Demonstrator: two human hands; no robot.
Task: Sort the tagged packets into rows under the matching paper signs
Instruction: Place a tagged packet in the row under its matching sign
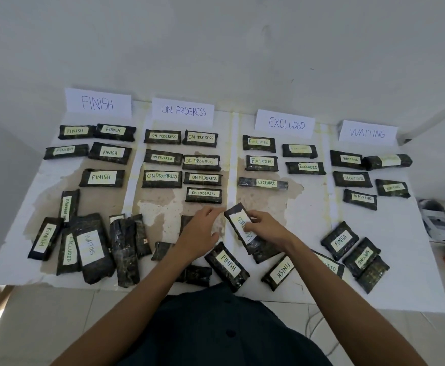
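Dark shirt [216, 328] at frame bottom; white bench [401, 260] carries sorted rows [163, 157], unsorted packets [92, 247] along near edge. Held packet [236, 219], tag apparently WAITING, over mid-bench, well apart from WAITING sign [368, 133]. Right grip [266, 225] curled round its middle, thumb on tag; left grip [203, 228] loose-fingered beside top corner, holding nothing. Judged light, stiffish, glossy wrap maybe slippery: pinch long edges.
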